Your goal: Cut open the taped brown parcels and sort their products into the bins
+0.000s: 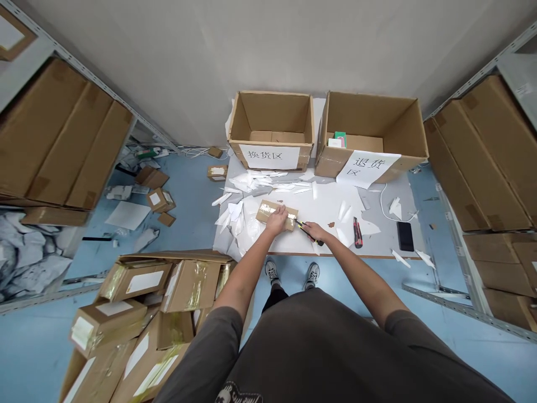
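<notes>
left hand (276, 222) holding down a small carton (265, 210), right hand (314, 230) gripping a cutter (301, 225)

the left hand is lying over the carton's top and near edge, pressing it down; how tightly its fingers are closing, i cannot tell. the right hand is closing round the black-and-yellow cutter, whose front end is meeting the carton's right end. the carton is sitting just beneath the left hand, on the worktable (352, 249).

it is probably weighing little, its board stiff enough to press but likely to dent; whether anything fragile is inside, i cannot tell. the tape is probably making the top slippery, so the best hold is probably across the long sides, away from the cutter's end.

the carton is showing matt brown board, oblong and square-cornered, with shiny clear tape catching the light. beyond the hands, crumpled white paper scraps (250, 180) are lying in thin, curling strips, and two open boxes, a left box (308, 158) and a right box (413, 160), are standing with handwritten sheets on their fronts. right of the right hand, a red-and-black cutter (357, 232) and a flat, dark phone (405, 236) are lying. left of the left hand and nearer the body, a big carton (172, 254) is holding taped parcels.
</notes>
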`<move>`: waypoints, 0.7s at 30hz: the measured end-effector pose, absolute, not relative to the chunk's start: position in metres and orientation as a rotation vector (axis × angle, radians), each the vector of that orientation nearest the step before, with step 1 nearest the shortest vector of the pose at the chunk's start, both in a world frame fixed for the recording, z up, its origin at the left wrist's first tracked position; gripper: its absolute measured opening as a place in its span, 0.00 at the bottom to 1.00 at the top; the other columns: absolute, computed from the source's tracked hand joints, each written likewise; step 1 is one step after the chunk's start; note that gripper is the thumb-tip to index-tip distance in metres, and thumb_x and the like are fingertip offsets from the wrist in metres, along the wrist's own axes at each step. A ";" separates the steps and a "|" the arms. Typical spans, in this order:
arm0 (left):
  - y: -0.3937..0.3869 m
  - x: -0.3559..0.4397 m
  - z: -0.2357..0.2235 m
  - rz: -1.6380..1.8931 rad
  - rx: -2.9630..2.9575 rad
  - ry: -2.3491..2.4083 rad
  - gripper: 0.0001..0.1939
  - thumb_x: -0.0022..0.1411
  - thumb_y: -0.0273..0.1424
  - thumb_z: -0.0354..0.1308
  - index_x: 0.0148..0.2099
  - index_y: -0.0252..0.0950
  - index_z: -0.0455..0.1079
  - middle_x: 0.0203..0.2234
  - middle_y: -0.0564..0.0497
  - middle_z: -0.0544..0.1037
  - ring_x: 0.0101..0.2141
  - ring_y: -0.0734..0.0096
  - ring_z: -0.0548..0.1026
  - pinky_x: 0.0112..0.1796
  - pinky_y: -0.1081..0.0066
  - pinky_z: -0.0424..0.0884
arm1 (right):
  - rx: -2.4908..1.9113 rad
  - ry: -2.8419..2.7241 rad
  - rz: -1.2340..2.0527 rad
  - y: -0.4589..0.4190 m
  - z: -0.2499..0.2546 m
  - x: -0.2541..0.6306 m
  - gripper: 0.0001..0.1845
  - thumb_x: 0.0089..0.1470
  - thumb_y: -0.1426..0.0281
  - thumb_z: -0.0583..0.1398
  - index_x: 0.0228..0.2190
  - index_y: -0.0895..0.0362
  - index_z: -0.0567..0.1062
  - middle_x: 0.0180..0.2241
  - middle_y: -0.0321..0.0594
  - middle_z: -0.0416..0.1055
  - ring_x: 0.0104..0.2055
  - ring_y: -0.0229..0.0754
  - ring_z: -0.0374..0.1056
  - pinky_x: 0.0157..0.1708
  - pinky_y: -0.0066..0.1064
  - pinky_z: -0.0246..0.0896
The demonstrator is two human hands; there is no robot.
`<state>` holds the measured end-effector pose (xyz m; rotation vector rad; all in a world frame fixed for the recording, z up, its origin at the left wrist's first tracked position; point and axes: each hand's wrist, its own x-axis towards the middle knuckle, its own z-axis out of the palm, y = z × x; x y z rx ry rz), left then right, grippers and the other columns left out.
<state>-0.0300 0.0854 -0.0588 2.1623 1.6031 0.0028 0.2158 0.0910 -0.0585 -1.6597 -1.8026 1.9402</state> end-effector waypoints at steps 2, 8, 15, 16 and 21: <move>0.086 -0.031 -0.060 0.007 2.174 1.596 0.29 0.53 0.29 0.74 0.56 0.37 0.70 0.73 0.34 0.61 0.72 0.42 0.59 0.65 0.52 0.68 | -1.642 -1.763 1.959 0.087 -0.059 0.212 0.21 0.67 0.48 0.57 0.31 0.50 0.65 0.16 0.27 0.65 0.14 0.39 0.61 0.21 0.28 0.57; 0.088 -0.033 -0.064 0.022 2.162 1.598 0.32 0.50 0.27 0.77 0.55 0.37 0.70 0.73 0.34 0.61 0.73 0.42 0.58 0.66 0.52 0.66 | -1.573 -1.852 1.984 0.063 -0.059 0.216 0.21 0.70 0.49 0.53 0.32 0.50 0.63 0.18 0.26 0.65 0.15 0.37 0.60 0.22 0.28 0.57; 0.096 -0.039 -0.050 0.082 2.057 1.624 0.24 0.69 0.34 0.62 0.65 0.43 0.68 0.67 0.42 0.70 0.68 0.50 0.65 0.64 0.53 0.66 | -1.808 -2.068 1.708 0.061 -0.042 0.244 0.24 0.72 0.48 0.48 0.41 0.52 0.73 0.28 0.35 0.74 0.23 0.42 0.69 0.30 0.32 0.59; 0.099 -0.038 -0.048 0.070 2.078 1.651 0.26 0.68 0.32 0.61 0.67 0.43 0.67 0.66 0.42 0.71 0.68 0.49 0.65 0.64 0.52 0.65 | -1.844 -2.106 1.616 0.061 -0.041 0.247 0.25 0.73 0.48 0.46 0.42 0.51 0.74 0.32 0.37 0.77 0.28 0.44 0.71 0.31 0.32 0.59; 0.113 -0.026 -0.054 -0.027 2.193 1.645 0.32 0.61 0.28 0.64 0.68 0.38 0.68 0.64 0.37 0.72 0.69 0.46 0.62 0.66 0.52 0.60 | -1.850 -2.258 1.266 0.062 -0.038 0.246 0.22 0.75 0.53 0.47 0.49 0.49 0.76 0.45 0.41 0.80 0.46 0.50 0.75 0.38 0.32 0.59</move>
